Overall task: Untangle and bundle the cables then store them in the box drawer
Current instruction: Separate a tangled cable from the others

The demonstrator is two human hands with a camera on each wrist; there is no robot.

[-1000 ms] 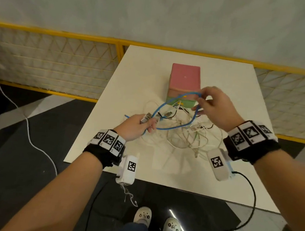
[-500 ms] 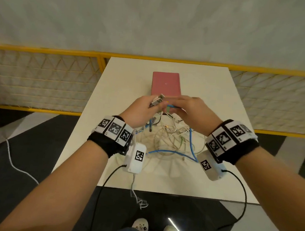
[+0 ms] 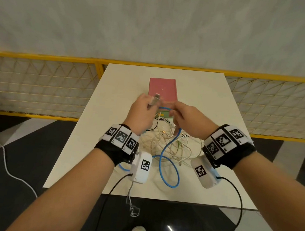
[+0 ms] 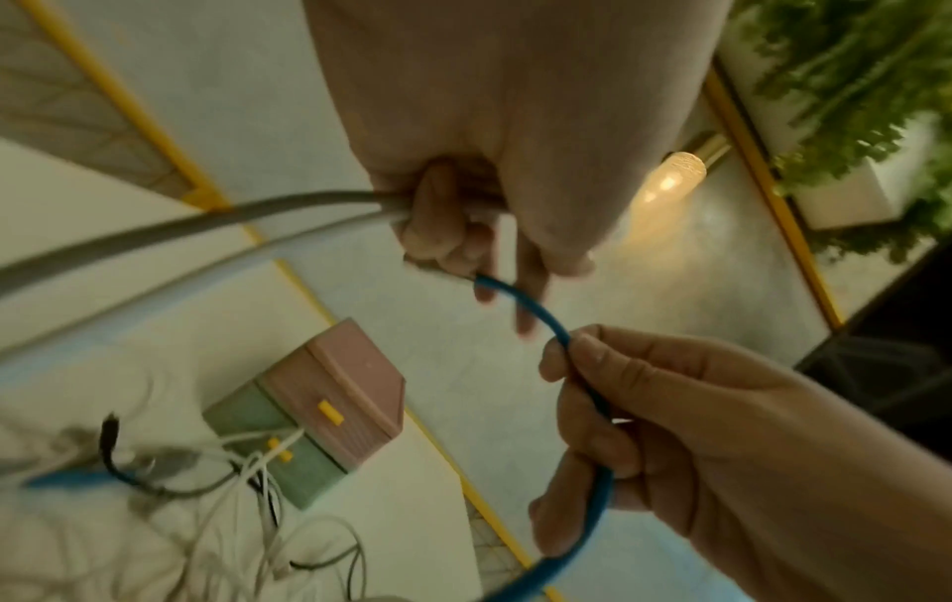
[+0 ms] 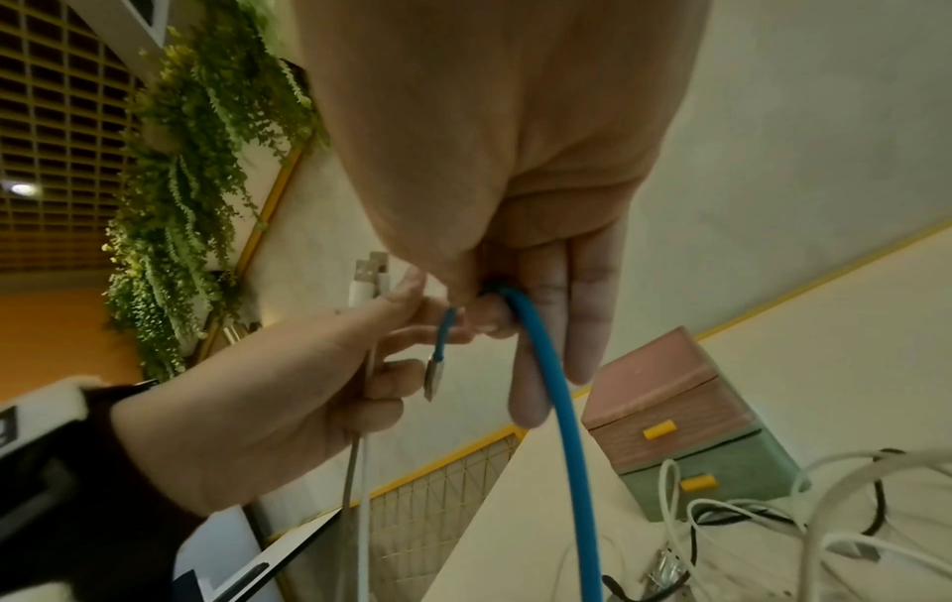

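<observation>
Head view: both hands raised over cable tangle (image 3: 165,144). Left hand (image 3: 142,112) grips white cable plugs plus blue cable (image 3: 169,165) end; right hand (image 3: 188,118) pinches same blue cable. Box (image 3: 162,90) just beyond hands.

White table (image 3: 205,101), yellow mesh fence (image 3: 39,85), hanging greenery (image 5: 196,163)

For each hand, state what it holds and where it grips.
Left hand: blue cable near its plug end, plus white cables near their plugs. Right hand: same blue cable, farther along.
</observation>
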